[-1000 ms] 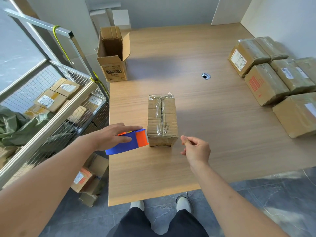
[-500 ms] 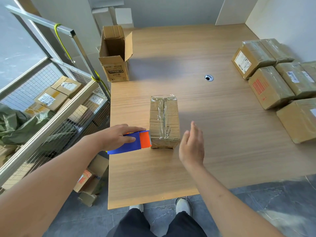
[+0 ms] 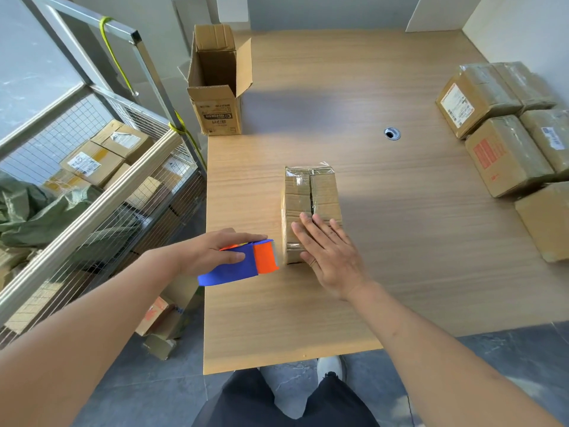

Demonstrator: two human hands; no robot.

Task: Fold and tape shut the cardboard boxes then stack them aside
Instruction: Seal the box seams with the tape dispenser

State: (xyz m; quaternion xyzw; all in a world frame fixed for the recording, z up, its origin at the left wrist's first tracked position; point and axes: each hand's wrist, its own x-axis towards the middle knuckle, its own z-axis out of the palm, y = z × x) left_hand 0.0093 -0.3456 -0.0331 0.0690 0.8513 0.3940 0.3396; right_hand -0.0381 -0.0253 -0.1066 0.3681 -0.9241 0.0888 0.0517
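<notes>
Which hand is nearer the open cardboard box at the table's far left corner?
Left. The left hand grips the tape dispenser on the same side of the table as the open box, straight below it. The right hand rests on the taped box, farther right.

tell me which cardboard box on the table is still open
The tall box at the table's far left corner: its top flaps stand up and the inside shows. The box under the right hand and those stacked on the right are taped shut.

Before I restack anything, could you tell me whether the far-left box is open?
Open: the box stands upright with flaps raised.
</notes>
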